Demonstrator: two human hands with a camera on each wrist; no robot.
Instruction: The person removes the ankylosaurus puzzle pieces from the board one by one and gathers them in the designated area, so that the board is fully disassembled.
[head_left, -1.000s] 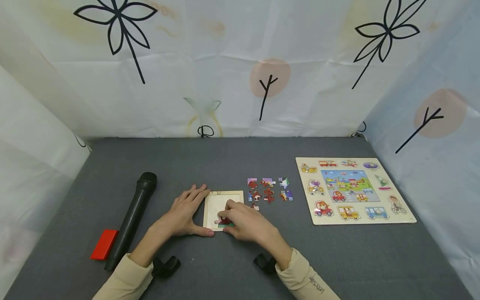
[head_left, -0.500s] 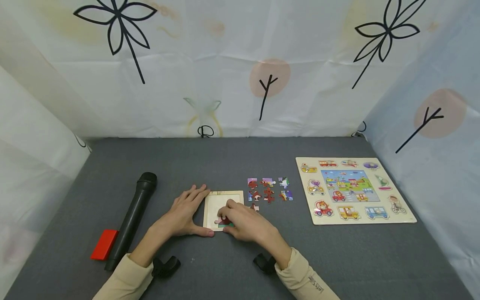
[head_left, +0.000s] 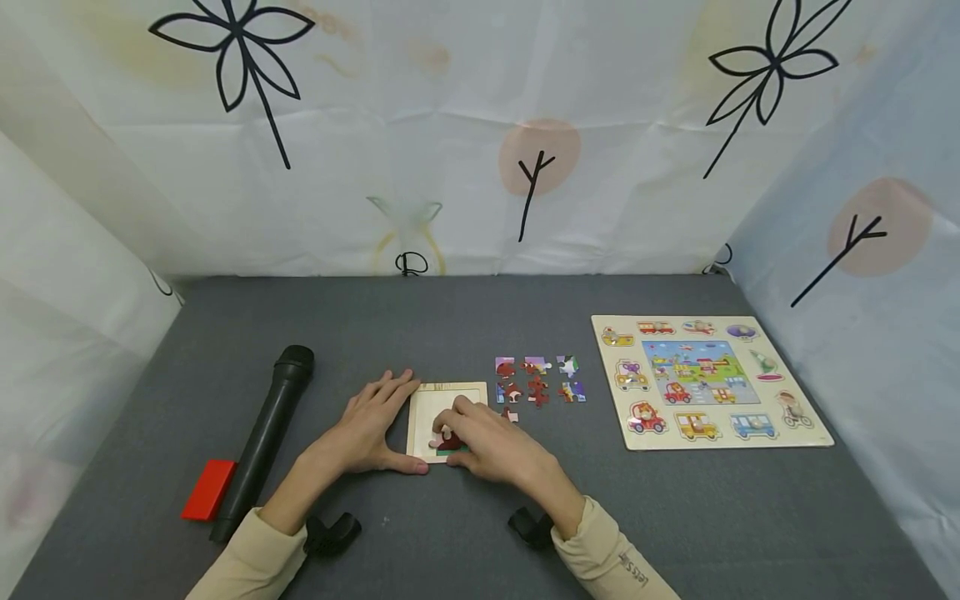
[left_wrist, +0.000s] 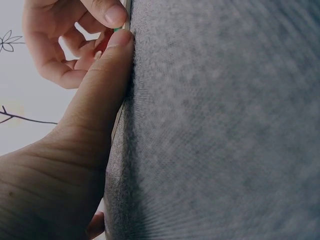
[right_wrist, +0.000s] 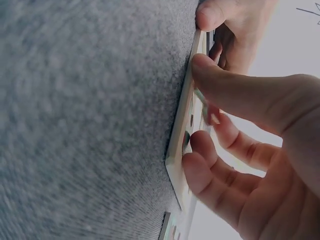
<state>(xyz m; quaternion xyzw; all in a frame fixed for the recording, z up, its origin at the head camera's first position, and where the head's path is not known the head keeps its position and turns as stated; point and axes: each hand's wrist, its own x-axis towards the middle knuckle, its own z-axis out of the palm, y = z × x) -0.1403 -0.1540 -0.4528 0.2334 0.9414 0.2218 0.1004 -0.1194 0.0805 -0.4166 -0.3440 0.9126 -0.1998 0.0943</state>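
A small square wooden puzzle tray (head_left: 430,404) lies on the grey table between the hands. My left hand (head_left: 369,427) rests at its left side with fingers spread, its thumb along the near-left corner. Brown and green puzzle pieces (head_left: 452,445) sit in the tray's near part. Over them, my right hand (head_left: 491,440) pinches a reddish puzzle piece (right_wrist: 212,114) with curled fingers, its thumb at the tray's near edge. That piece is mostly hidden by the fingers. Right of the tray lie several loose puzzle pieces (head_left: 537,390) in rough rows.
A large wooden puzzle board (head_left: 701,433) with vehicle pictures lies at the right. At the left are a black microphone (head_left: 262,446) and a red block (head_left: 209,490) beside it. White patterned cloth (head_left: 465,167) stands behind the table.
The right index finger has shifted slightly over the brown piece, so a little more of it shows. The left hand, tray and loose pieces stay where they were.
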